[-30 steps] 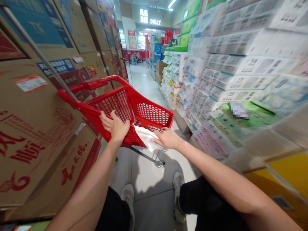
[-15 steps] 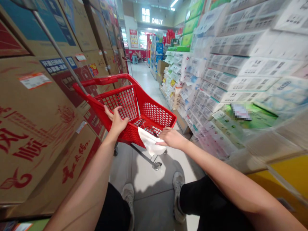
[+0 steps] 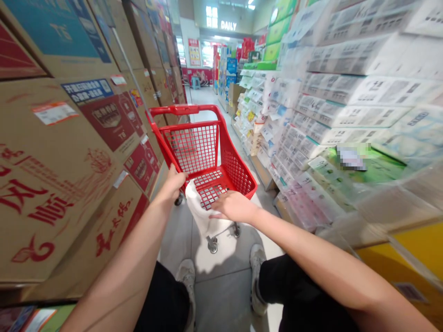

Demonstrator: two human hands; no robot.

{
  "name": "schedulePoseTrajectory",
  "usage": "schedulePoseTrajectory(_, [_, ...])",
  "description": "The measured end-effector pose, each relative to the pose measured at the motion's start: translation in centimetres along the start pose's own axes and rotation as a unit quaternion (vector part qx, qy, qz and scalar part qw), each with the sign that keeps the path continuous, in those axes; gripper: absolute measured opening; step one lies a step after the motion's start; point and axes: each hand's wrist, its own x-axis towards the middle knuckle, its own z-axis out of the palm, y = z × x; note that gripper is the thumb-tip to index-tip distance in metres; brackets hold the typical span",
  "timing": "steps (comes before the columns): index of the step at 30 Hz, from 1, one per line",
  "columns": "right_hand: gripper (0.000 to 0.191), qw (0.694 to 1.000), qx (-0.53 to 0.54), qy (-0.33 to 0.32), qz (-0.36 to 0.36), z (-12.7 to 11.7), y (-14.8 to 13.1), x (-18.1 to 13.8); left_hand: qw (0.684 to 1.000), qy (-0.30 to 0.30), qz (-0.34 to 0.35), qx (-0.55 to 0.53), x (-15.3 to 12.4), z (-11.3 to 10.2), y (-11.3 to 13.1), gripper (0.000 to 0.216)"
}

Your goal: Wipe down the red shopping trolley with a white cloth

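Note:
A red plastic shopping cart [image 3: 238,168] stands in the aisle in front of me, its basket holding nothing that I can see. My left hand [image 3: 174,180] grips the side rim of the basket, fingers curled over it. A white cloth [image 3: 196,205] is draped over the near edge of the cart. My right hand [image 3: 231,205] is closed on this cloth and presses it against the rim; the fingertips are partly hidden. At the far left corner, a thin metal pole [image 3: 129,64] rises from the cart.
Stacked cardboard cartons [image 3: 51,184] line the left side. On the right are piles of wrapped paper packs [image 3: 332,110], with a green pack [image 3: 384,161] nearer me. A blue stool [image 3: 195,83] stands far down the aisle. My shoes [image 3: 258,276] are on the tiled floor [image 3: 221,295].
The cart has turned, its handle end swinging right and the pole with it. My left hand has slid nearer along the rim. My right hand and the cloth have shifted left along the near edge.

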Motion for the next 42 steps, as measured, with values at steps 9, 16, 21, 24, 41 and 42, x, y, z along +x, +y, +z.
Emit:
schedulePoseTrajectory(9, [0.047, 0.998, -0.003, -0.039, 0.048, -2.7, 3.0, -3.2, 0.975, 0.049, -0.116, -0.184, 1.5, -1.7, 0.6, 0.059])
schedulePoseTrajectory(16, [0.042, 0.996, 0.012, -0.029, 0.083, -1.8, -3.1, 0.5, 0.984, 0.021, -0.045, -0.174, -0.4, 0.1, 2.5, 0.061])
schedulePoseTrajectory(21, [0.044, 0.992, 0.006, -0.063, 0.112, -0.3, -4.2, 1.8, 0.986, 0.005, -0.05, -0.156, -1.2, -0.3, 2.9, 0.065])
schedulePoseTrajectory(24, [0.047, 0.989, -0.006, -0.077, 0.129, -0.6, -3.0, 1.1, 0.986, -0.017, -0.058, -0.153, -0.9, -1.2, 2.6, 0.07])
schedulePoseTrajectory(41, [0.049, 0.983, -0.033, -0.085, 0.158, 0.3, -3.1, 2.9, 0.965, 0.028, -0.072, -0.251, 0.0, -0.7, 1.4, 0.068])
schedulePoseTrajectory(42, [0.05, 0.982, -0.024, -0.076, 0.173, 0.6, -3.7, 3.5, 0.965, 0.036, -0.072, -0.249, 0.0, -0.4, 1.4, 0.066])
